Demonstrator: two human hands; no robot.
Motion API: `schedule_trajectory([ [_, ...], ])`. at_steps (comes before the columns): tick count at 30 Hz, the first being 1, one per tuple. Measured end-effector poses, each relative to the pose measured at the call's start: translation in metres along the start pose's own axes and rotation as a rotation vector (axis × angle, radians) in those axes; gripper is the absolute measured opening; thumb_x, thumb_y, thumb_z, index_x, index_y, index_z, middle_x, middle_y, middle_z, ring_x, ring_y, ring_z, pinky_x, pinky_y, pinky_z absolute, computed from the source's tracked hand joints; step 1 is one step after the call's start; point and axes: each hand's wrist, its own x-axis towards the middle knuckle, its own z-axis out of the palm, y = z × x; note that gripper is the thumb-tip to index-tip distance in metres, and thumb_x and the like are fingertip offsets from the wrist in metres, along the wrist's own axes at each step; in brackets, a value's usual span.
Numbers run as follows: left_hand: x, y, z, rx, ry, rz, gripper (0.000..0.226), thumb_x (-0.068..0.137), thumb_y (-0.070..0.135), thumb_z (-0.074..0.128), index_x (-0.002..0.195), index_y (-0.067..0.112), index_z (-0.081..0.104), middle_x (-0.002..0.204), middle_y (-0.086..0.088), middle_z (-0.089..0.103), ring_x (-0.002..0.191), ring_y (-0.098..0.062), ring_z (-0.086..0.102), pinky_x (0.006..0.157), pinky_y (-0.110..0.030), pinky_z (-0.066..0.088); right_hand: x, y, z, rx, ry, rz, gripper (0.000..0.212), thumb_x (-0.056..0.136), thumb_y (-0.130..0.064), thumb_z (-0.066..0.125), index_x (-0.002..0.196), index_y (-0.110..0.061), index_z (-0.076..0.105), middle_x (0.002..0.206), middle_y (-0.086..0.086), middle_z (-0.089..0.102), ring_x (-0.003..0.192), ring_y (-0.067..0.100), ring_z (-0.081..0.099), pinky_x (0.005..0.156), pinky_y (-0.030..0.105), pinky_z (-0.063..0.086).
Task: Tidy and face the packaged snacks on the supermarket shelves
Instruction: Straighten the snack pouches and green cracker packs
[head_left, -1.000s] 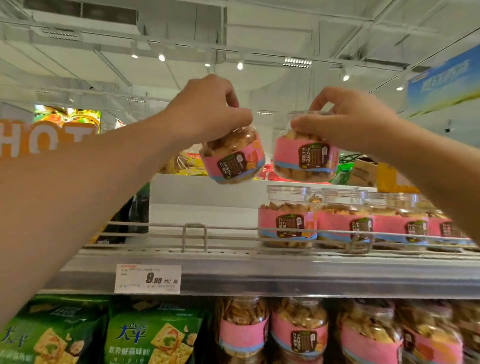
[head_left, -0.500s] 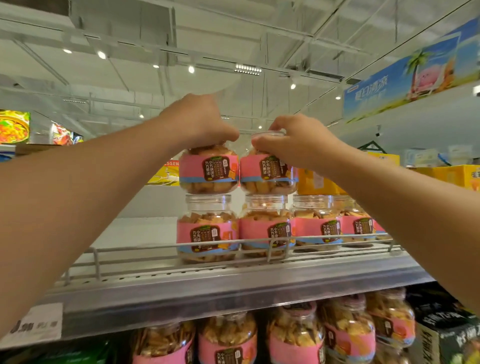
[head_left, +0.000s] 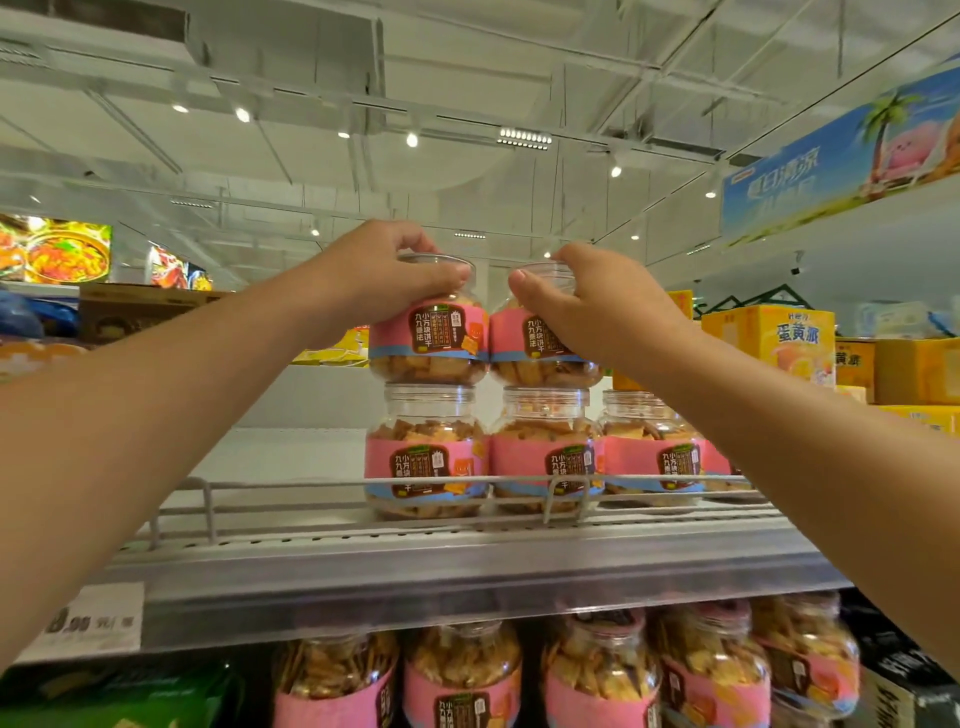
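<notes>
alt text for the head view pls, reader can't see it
Two hands set pink-labelled biscuit jars onto a second tier on a supermarket shelf: the left hand grips the upper left jar by its lid, the right hand grips the upper right jar. Matching jars stand below behind a wire rail.

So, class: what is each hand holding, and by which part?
The left hand grips the upper left jar by its clear lid; the right hand grips the upper right jar at lid and shoulder.

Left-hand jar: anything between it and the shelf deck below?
Yes, head view: the left-hand jar sits on the lid of another jar, which stands on the shelf behind the wire rail.
</notes>
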Motion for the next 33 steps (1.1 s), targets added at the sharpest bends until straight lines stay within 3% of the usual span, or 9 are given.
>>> schedule_trajectory([
  [3,-0.004,0.002,0.002,-0.011,0.012,0.026,0.025,0.079,0.045,0.075,0.09,0.023,0.067,0.08,0.007,0.073,0.07,-0.006,0.07,0.068,-0.027,0.058,-0.003,0.001,0.003,-0.001,-0.003,0.024,0.075,0.087,-0.073,0.036,0.138,-0.018,0.043,0.125,0.011,0.058,0.112,0.028,0.055,0.087,0.041,0.049],
  [7,-0.008,0.003,0.004,-0.027,0.022,0.041,0.025,0.082,0.044,0.073,0.094,0.022,0.067,0.083,0.005,0.073,0.073,-0.007,0.071,0.069,-0.027,0.058,-0.003,0.0,0.004,-0.001,-0.017,0.048,0.074,0.086,-0.075,0.035,0.137,-0.021,0.042,0.124,0.01,0.058,0.11,0.028,0.056,0.087,0.046,0.051],
  [13,-0.015,0.006,0.005,0.08,0.065,0.036,0.043,0.089,0.054,0.06,0.124,0.03,0.058,0.121,0.002,0.061,0.104,-0.014,0.063,0.086,-0.032,0.053,-0.008,-0.003,0.004,-0.001,-0.035,0.064,0.075,0.09,-0.07,0.033,0.147,-0.021,0.03,0.145,0.01,0.043,0.13,0.029,0.043,0.103,0.048,0.041],
  [15,-0.025,0.007,0.008,0.242,0.259,0.181,0.049,0.095,0.052,0.052,0.136,0.026,0.049,0.139,-0.005,0.049,0.124,-0.02,0.05,0.102,-0.035,0.041,-0.016,-0.005,0.003,-0.012,-0.001,0.032,0.076,0.092,-0.067,0.034,0.151,-0.022,0.021,0.153,0.007,0.032,0.138,0.029,0.032,0.109,0.046,0.033],
  [17,-0.051,0.014,0.021,0.303,0.451,0.489,0.04,0.095,0.036,0.051,0.128,0.013,0.055,0.132,-0.009,0.052,0.123,-0.023,0.048,0.104,-0.038,0.04,-0.032,-0.005,0.001,0.015,0.101,-0.03,0.07,0.093,-0.061,0.039,0.15,-0.022,0.024,0.152,0.004,0.034,0.137,0.026,0.032,0.107,0.04,0.03],
  [21,-0.101,0.012,0.077,0.595,0.253,0.941,0.031,0.088,0.02,0.055,0.114,0.008,0.067,0.127,-0.016,0.061,0.121,-0.035,0.054,0.101,-0.049,0.039,-0.082,0.012,0.0,0.035,0.162,-0.108,0.055,0.092,-0.039,0.051,0.141,-0.019,0.041,0.147,0.005,0.041,0.135,0.023,0.035,0.106,0.032,0.029],
  [24,-0.113,0.003,0.105,0.787,0.073,0.864,0.04,0.089,0.028,0.052,0.125,0.014,0.065,0.14,-0.014,0.054,0.134,-0.032,0.047,0.11,-0.051,0.034,-0.114,0.035,0.005,-0.088,0.065,-0.057,0.051,0.093,-0.032,0.053,0.141,-0.017,0.044,0.15,0.006,0.038,0.139,0.023,0.03,0.112,0.036,0.024],
  [27,-0.114,-0.001,0.116,0.826,0.08,0.77,0.052,0.089,0.033,0.049,0.136,0.013,0.056,0.145,-0.013,0.05,0.137,-0.031,0.043,0.111,-0.052,0.033,-0.137,0.058,0.004,-0.199,0.047,-0.034,0.049,0.096,-0.037,0.05,0.142,-0.02,0.043,0.149,0.004,0.039,0.138,0.022,0.031,0.112,0.035,0.023],
  [33,-0.118,0.005,0.144,0.882,0.08,0.693,0.048,0.085,0.037,0.054,0.126,0.014,0.064,0.143,-0.016,0.052,0.134,-0.034,0.046,0.108,-0.055,0.036,-0.169,0.116,-0.008,-0.269,-0.011,0.022,0.053,0.098,-0.049,0.035,0.146,-0.026,0.037,0.155,0.002,0.031,0.143,0.019,0.024,0.114,0.033,0.017],
])
